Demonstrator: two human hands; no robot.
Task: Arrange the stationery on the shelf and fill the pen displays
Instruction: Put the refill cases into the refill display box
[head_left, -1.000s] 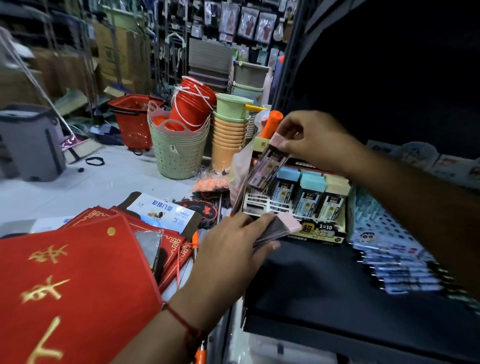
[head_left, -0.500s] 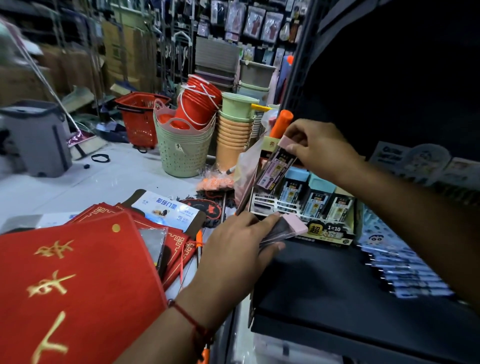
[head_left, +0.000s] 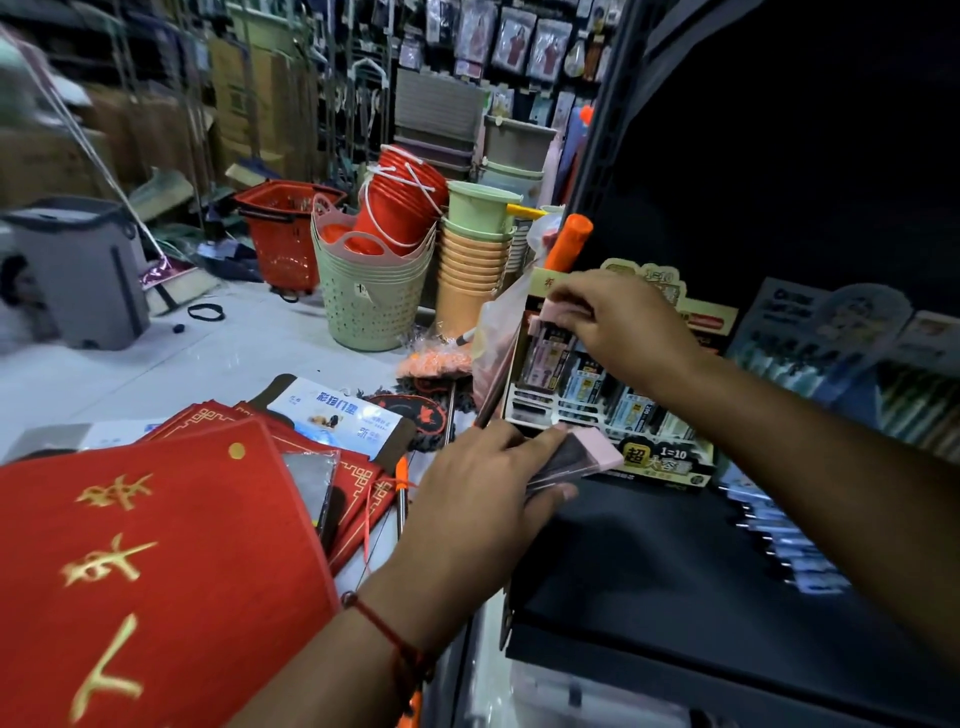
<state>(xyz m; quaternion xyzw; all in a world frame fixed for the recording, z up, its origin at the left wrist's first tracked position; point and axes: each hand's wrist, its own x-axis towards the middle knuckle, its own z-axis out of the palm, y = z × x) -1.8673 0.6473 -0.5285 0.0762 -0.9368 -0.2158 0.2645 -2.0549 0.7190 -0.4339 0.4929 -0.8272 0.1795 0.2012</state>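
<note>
A cardboard display box (head_left: 660, 462) of lead-refill cases stands on the dark shelf (head_left: 649, 571). My right hand (head_left: 628, 322) pinches a pink-capped refill case (head_left: 563, 314) and holds it upright in the box's back-left slot. My left hand (head_left: 488, 499) sits at the shelf's front edge and grips a small stack of pink-capped refill cases (head_left: 576, 460). Blue-capped cases (head_left: 631, 402) fill slots to the right, partly hidden by my right forearm.
Pens in packets (head_left: 779, 540) lie on the shelf to the right, with printed display cards (head_left: 841, 322) behind. Red mats (head_left: 156, 571) are stacked at the left. Baskets (head_left: 371, 296), stacked cups (head_left: 472, 265) and a grey bin (head_left: 78, 270) stand on the floor.
My right hand has lowered the pink-capped case from a tilt above the box down into the back-left slot. My left hand has kept its stack in place.
</note>
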